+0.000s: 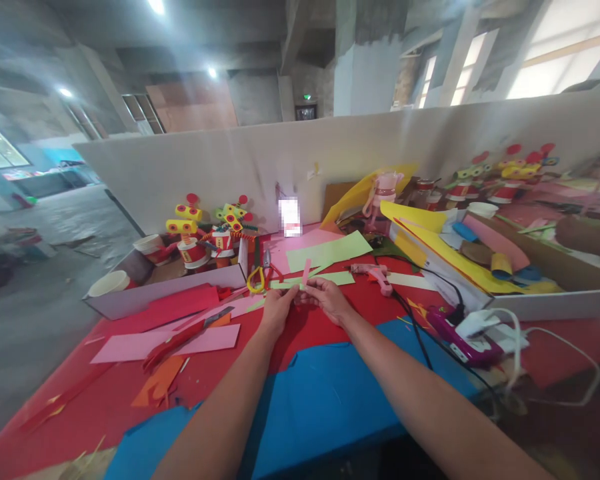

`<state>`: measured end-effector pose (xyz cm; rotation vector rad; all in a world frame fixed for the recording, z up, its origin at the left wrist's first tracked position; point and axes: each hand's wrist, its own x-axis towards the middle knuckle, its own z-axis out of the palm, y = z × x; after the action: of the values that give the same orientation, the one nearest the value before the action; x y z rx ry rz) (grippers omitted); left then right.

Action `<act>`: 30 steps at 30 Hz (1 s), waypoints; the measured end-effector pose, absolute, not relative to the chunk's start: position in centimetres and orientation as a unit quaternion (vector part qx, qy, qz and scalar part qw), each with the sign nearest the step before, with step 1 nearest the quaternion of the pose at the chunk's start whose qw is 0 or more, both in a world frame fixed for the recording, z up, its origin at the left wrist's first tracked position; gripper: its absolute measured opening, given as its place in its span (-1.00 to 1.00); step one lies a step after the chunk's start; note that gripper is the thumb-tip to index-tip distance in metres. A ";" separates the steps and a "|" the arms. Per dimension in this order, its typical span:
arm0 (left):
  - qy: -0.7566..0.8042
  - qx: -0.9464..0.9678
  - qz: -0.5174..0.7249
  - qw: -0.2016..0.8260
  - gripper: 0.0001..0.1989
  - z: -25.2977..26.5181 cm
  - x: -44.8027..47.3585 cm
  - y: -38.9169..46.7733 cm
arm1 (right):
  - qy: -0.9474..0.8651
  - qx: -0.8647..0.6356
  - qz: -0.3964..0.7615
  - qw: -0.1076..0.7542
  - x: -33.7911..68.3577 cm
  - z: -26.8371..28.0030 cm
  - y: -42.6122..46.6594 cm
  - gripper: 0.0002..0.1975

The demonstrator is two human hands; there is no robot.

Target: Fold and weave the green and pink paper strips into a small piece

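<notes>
My left hand [279, 311] and my right hand [329, 301] meet over the middle of the table, fingers closed in a pinch. Between their fingertips is a small paper strip; a pink part [307, 269] of it stands up and a light green bit shows below. The fingers hide the rest. Just beyond lie light green paper sheets [330, 251] and a larger pink sheet [325, 233]. Yellow-handled scissors or pliers [256, 279] rest left of my hands. A pink glue gun [375, 275] lies to the right.
A box [170, 297] with paper-cup robot figures [183, 233] stands at left. Another box [540, 301] holds paper scraps at right. A purple power strip [463, 343] with cables lies right of my forearm. A utility knife [219, 317] lies left. A lit phone [290, 217] leans behind.
</notes>
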<state>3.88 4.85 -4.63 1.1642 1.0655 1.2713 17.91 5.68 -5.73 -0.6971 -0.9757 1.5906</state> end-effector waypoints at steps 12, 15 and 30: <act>0.430 0.475 0.546 0.539 -0.65 -4.6 3.9 4.9 | -0.416 -0.299 0.670 0.537 17.8 -5.6 6.0 -0.62; 0.425 0.477 0.549 0.538 -0.65 -4.6 4.1 4.9 | -0.416 -0.300 0.668 0.538 17.8 -5.5 6.0 -0.60; 0.457 0.494 0.540 0.505 -0.67 -4.2 4.1 4.4 | -0.433 -0.301 0.671 0.521 18.1 -6.0 6.2 -0.64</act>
<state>4.13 4.39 -4.24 1.1932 1.1020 1.3039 18.07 6.20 -5.97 -0.7214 -1.0387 1.6072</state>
